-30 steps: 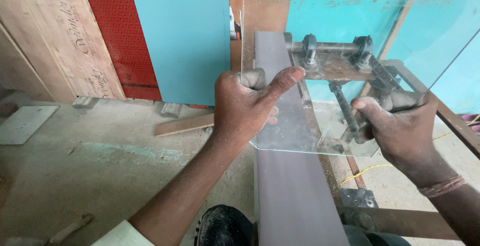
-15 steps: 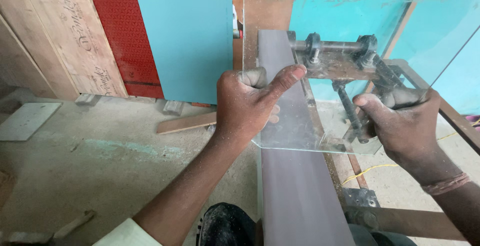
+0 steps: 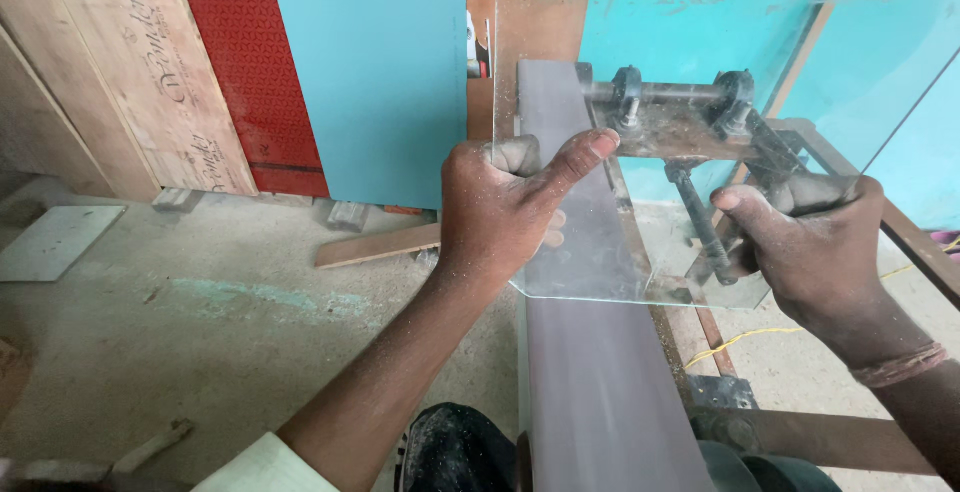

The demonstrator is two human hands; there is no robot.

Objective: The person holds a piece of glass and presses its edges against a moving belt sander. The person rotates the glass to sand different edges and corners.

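A clear glass pane (image 3: 640, 252) is held tilted over a long grey sanding belt (image 3: 590, 372). My left hand (image 3: 500, 207) grips the pane's left edge, thumb stretched across its near face and fingers curled behind. My right hand (image 3: 815, 242) clasps the pane's right edge. The pane's lower edge, with a rounded corner, hangs just above the belt. Both hands are dusted with fine powder.
A rusty metal frame with a roller and bolts (image 3: 690, 112) sits behind the belt. Turquoise (image 3: 370, 72), red (image 3: 230, 62) and plywood boards (image 3: 120, 82) lean against the wall at left. Wood scraps (image 3: 375, 245) lie on the dusty concrete floor. A yellow wire (image 3: 740, 337) runs at the right.
The view has shifted slightly. Both hands keep the same grip on the glass pane, which stays over the belt.
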